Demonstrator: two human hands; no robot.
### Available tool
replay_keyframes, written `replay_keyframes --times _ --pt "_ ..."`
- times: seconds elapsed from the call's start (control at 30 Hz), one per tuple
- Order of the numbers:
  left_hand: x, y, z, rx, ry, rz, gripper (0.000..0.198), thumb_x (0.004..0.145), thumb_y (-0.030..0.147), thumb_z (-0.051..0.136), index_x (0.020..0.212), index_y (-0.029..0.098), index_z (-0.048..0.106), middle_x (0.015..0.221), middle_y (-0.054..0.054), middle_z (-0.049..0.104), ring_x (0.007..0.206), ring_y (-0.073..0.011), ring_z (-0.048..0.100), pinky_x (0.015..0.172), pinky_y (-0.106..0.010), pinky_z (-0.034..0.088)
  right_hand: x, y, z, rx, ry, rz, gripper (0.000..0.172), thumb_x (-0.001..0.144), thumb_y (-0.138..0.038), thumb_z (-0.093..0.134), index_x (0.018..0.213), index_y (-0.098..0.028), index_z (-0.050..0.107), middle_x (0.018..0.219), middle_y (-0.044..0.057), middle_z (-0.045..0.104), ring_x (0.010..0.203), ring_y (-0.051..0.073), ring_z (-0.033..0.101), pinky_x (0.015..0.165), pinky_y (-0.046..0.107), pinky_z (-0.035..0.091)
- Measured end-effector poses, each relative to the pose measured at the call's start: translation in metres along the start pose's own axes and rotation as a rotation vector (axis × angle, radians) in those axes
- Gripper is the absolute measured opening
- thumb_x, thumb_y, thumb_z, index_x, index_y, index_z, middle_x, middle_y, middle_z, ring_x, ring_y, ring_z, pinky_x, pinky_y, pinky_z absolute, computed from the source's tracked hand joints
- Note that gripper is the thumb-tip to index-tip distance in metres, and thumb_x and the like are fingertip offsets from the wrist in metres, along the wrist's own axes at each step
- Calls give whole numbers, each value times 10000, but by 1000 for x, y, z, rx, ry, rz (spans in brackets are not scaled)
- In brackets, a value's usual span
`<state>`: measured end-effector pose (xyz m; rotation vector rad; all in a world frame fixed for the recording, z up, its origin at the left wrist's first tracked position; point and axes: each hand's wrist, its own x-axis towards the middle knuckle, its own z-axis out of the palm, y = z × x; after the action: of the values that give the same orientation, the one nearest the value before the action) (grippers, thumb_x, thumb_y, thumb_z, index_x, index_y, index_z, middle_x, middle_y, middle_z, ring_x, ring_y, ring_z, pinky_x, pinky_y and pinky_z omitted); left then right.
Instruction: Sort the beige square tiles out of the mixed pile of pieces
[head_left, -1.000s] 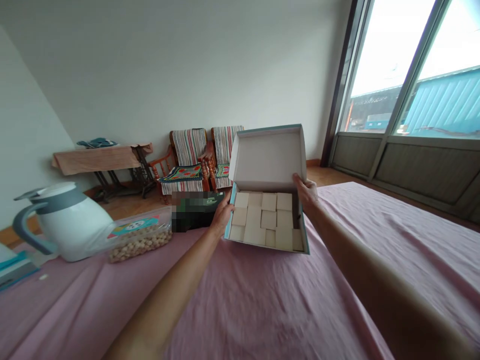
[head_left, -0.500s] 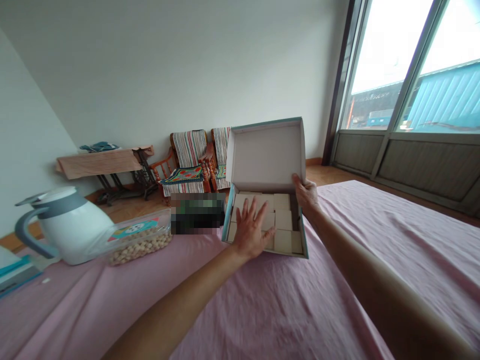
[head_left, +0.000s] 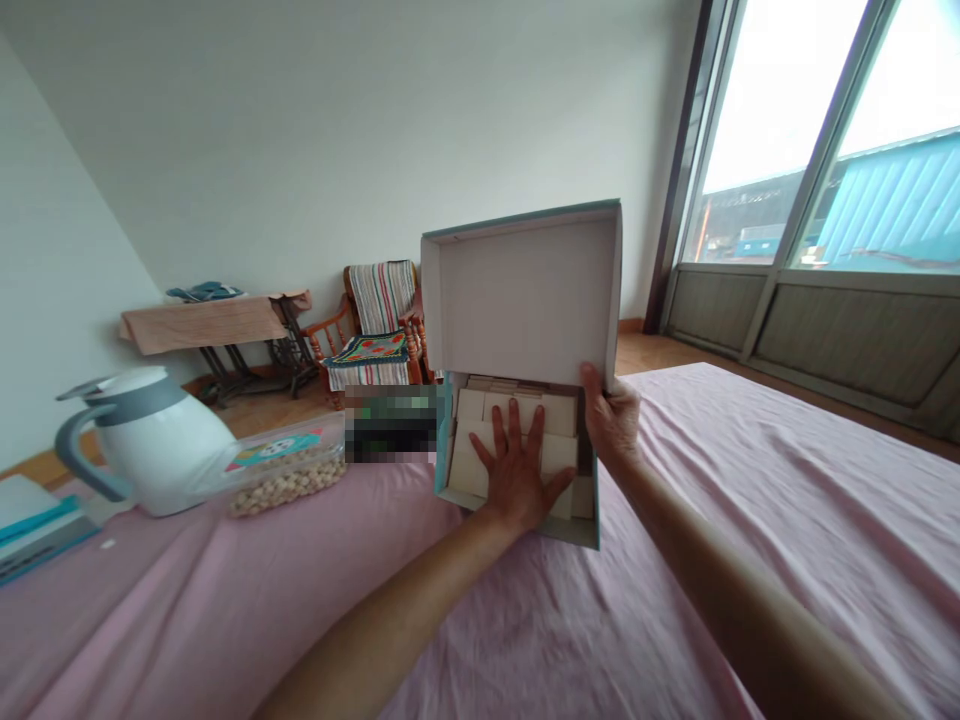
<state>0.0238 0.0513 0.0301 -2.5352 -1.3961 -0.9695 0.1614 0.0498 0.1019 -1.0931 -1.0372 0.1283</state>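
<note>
A shallow cardboard box (head_left: 442, 478) with a pale blue-green outside is tilted up towards me, its hinged lid (head_left: 525, 290) standing open with the plain inner face showing. Several flat, cream-coloured rectangular pieces (head_left: 469, 470) lie in the box; what they are I cannot tell. My left hand (head_left: 516, 480) rests on them, palm down with fingers spread, and hides part of them. Around the right side of the box, where the lid meets it, my right hand (head_left: 611, 415) is closed, thumb on the inner side.
A pink cloth (head_left: 337, 590) covers the surface beneath. To the left stand a white and grey jug (head_left: 169, 440), a clear container of nuts (head_left: 292, 480), a blurred-out dark object (head_left: 394, 425) and a blue and white box (head_left: 45, 530). Behind is a wooden chair (head_left: 375, 330).
The box has tipped more upright and come closer, its lid rising higher in view. The pieces inside have slid out of their neat rows. My left hand has moved slightly right and down with it.
</note>
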Motion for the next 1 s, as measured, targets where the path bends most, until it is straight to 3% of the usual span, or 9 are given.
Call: replay_keyframes --times 0.23,0.43,0.57,0.8,1.0 --pt "-10 4 10 -57 86 73 909 811 635 497 1508 234 73 1564 -176 -104 1418 -412 -110 1032 -705 -56 -27 -22 0 -137 84 -122 424 896 -488 450 577 -214 396 567 -16 414 574 127 373 541 263 308" --pt "-2 8 29 -176 170 96 992 800 570 550 1505 197 -40 1553 -168 -156 1409 -408 -136 1065 -674 -24 -30 -45 4 -223 60 -447 360 919 -345 447 589 -218 383 605 -14 461 640 146 421 667 301 354" --pt "2 7 47 -204 204 77 915 859 435 504 1495 187 -106 1568 -149 -112 1426 -350 -122 1114 -618 13 -39 -49 10 -292 -2 -574 322 904 -320 468 606 -217 403 633 -3 493 686 162 444 729 328 359" --pt "-8 -3 64 -218 193 109 767 894 303 437 1507 154 0 1570 -179 -40 1423 -335 -122 1101 -648 62 -65 -30 9 -342 102 -536 298 913 -259 459 625 -217 398 618 -9 474 670 162 430 712 318 350" --pt "-12 5 60 -310 209 8 788 898 301 442 1504 154 -39 1569 -175 -45 1427 -302 -124 1129 -613 68 -73 -30 7 -383 45 -575 259 903 -273 458 651 -219 429 649 6 506 714 181 458 734 330 353"
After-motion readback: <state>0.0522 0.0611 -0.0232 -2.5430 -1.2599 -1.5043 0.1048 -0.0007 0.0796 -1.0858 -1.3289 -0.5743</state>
